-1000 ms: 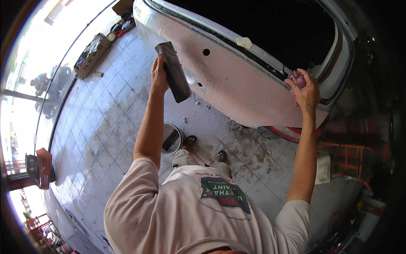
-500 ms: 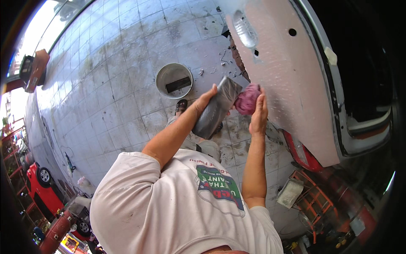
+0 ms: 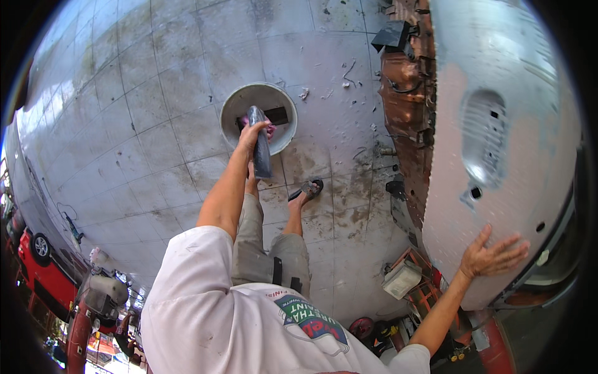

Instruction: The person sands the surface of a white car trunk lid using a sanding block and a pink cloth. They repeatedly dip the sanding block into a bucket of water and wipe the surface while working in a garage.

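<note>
Over the bucket, my left hand is closed around a long, dark grey sanding block, seen nearly edge-on. A crumpled pink cloth shows inside the bucket, partly hidden behind the block and hand. A flat black strip also lies in there. Off to the right, my right hand rests open on the pinkish-grey car body panel, its fingers spread. Above that hand the panel has a recessed oval hollow with small holes.
Reddish-brown bare metal edges the panel's left side. Scraps litter the tiled floor around it. An orange-framed cart with a pale container stands at lower right. A red car is at far left, near a cabled tool.
The pink cloth has left my right hand and is now in the bucket. My left hand has carried the block over the bucket. My right hand has moved right onto the panel.
</note>
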Motion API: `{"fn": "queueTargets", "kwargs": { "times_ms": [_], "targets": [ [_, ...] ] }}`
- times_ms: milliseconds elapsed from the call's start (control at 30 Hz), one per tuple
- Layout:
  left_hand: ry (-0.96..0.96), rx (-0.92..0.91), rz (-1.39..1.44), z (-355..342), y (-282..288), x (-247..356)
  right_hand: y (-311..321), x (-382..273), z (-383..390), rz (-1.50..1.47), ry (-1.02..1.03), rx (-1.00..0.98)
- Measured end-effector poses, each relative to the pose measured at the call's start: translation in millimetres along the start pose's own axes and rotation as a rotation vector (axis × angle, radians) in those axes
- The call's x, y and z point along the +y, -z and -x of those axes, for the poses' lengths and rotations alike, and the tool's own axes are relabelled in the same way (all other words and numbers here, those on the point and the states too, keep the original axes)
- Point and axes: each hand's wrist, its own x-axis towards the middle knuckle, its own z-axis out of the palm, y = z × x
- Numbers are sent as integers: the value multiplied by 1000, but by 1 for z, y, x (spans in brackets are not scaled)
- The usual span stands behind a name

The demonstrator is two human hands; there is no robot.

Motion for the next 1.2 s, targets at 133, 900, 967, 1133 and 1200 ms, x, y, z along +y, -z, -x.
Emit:
{"fn": "queueTargets", "kwargs": {
  "times_ms": [133, 900, 967, 1133, 1200],
  "targets": [
    [1, 143, -137, -114, 17, -5, 2, 9, -5, 149, 123, -48],
    [-58, -213, -40, 2, 35, 64, 64, -263, 11, -1294, -690, -779],
    [-83, -284, -88, 70, 23, 95, 62, -377, 22, -2029, -1320, -1121],
    [-106, -570, -261, 210, -12, 167, 59, -498, -44, -3071, -1487, -1321],
    [-225, -579, -363, 233, -19, 180, 53, -470, -70, -2913, -1433, -1336]
  ]
}}
